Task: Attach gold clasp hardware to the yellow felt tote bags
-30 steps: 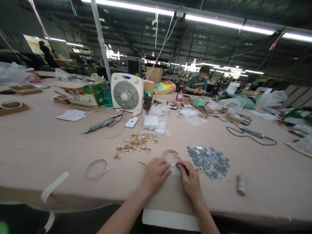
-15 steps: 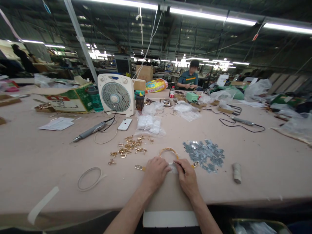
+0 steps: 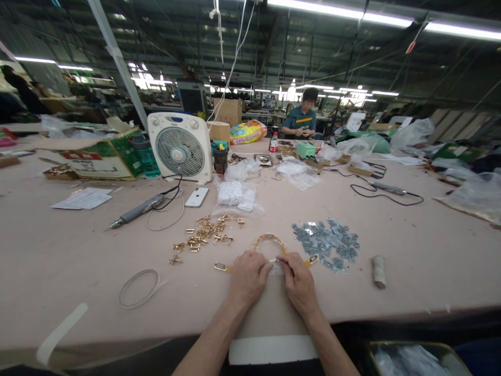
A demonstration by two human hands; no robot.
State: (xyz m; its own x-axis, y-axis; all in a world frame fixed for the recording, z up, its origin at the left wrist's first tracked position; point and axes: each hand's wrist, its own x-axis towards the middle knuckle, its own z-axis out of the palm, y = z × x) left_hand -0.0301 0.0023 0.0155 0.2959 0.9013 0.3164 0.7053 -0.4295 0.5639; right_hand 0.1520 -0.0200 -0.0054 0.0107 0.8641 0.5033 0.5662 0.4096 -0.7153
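Observation:
Between my two hands lies a curved tan bag handle [image 3: 270, 236], its arc pointing away from me. Its gold metal end [image 3: 221, 267] sticks out left of my left hand, and another metal end [image 3: 312, 259] shows beyond my right hand. My left hand [image 3: 247, 277] is closed over the handle's left side, fingers bent downward. In a pinch, my right hand [image 3: 299, 279] has its thumb and forefinger at a thin white strip [image 3: 273, 260] that spans the gap between the hands. The fingertips partly hide the strip's ends.
Gold metal fittings [image 3: 207, 231] lie left of the handle, thin grey metal plates [image 3: 329, 244] right. A thread-like roll [image 3: 379, 271] and a coiled pale band [image 3: 140, 289] flank them. Behind are an electric screwdriver [image 3: 136, 211], phone [image 3: 197, 197], fan [image 3: 180, 148] and a seated person [image 3: 300, 121].
The view has shifted slightly, so the tabletop things appear a little farther left and higher. My hands keep nearly the same grip, with the fingertips at the white strip moving only slightly.

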